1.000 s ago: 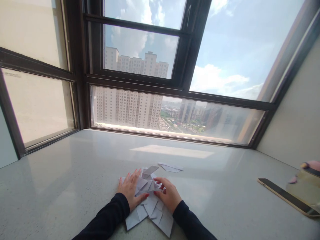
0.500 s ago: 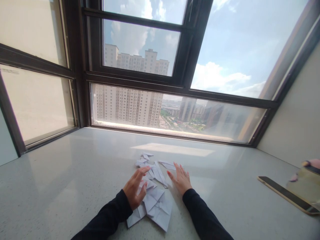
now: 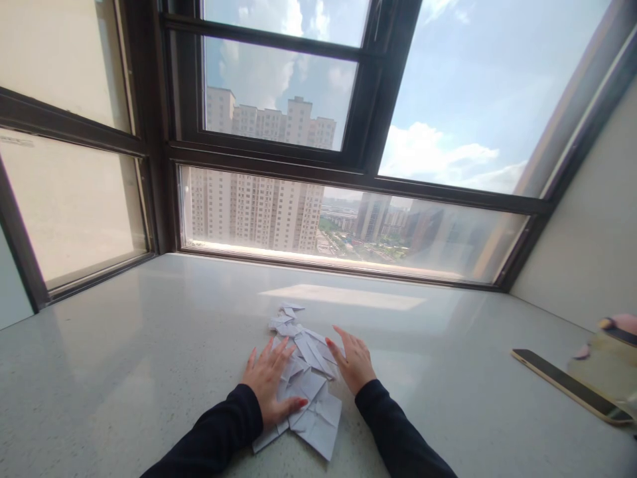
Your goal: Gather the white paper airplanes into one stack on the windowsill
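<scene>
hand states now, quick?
Left hand: open, fingers spread on the folded white papers.
Right hand: open, beside the papers' right edge; can't tell whether it touches.

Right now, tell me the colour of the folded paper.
The paper is white, best seen in the head view.

The left hand spreads palm down, with the right hand loosely uncurled to its right, forearms angling inward.

Bright daylight through the window
</scene>
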Motion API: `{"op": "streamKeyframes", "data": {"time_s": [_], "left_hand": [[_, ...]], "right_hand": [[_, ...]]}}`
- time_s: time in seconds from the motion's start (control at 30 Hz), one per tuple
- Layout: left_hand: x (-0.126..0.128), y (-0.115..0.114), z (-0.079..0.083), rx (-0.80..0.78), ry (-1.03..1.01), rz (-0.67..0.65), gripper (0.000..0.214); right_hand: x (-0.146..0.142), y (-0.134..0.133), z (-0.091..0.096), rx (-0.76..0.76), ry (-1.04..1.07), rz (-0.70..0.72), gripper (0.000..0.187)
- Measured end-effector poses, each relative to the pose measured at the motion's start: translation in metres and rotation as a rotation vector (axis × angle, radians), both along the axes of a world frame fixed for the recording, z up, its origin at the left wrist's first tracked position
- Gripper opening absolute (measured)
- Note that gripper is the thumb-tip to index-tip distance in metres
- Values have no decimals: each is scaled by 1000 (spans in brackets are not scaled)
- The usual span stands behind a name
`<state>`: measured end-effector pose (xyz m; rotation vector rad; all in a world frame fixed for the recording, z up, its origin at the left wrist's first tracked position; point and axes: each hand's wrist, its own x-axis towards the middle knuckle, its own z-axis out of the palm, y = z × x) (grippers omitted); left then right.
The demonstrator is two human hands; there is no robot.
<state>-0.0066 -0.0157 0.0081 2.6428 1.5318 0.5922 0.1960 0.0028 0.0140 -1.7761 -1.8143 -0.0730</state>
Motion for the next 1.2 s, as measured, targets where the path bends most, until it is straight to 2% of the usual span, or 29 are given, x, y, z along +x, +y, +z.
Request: {"op": "streamKeyframes", "data": {"time_s": [0.07,0.17,0.27,0.33,0.5,0.7,0.8,0.97,1.07,1.2], "left_hand": [[-1,2,-3,-62,22,-21,85],[-2,6,-8,-97,0,-20,83],[-2,8,-10,-86,-53,-21,81],[-2,7,-10,-86,-75,-41,79],[-2,3,-2,-136,-67,-88,70],[-4,2,3,-176,-39,-95,67],[-4,2,3,-163,-51,-54,68],[-2,2,3,-166,-68,2,67],[-1,2,5,-174,-82,24,64],[-1,4,3,-161,-117,18,63]], "right_hand": [[-1,-1,-2,-50,-7,22,41],[-6,-7,3,-96,6,146,36],[-12,-11,12,-59,24,225,39],[-15,-6,17,-29,6,220,38],[-31,36,24,-85,-89,159,24],[-66,96,22,-154,-142,129,39],[-74,109,19,-205,-173,141,32],[-61,103,17,-251,-187,145,26],[-44,85,16,-237,-164,156,23],[-21,58,18,-173,-92,165,31]]}}
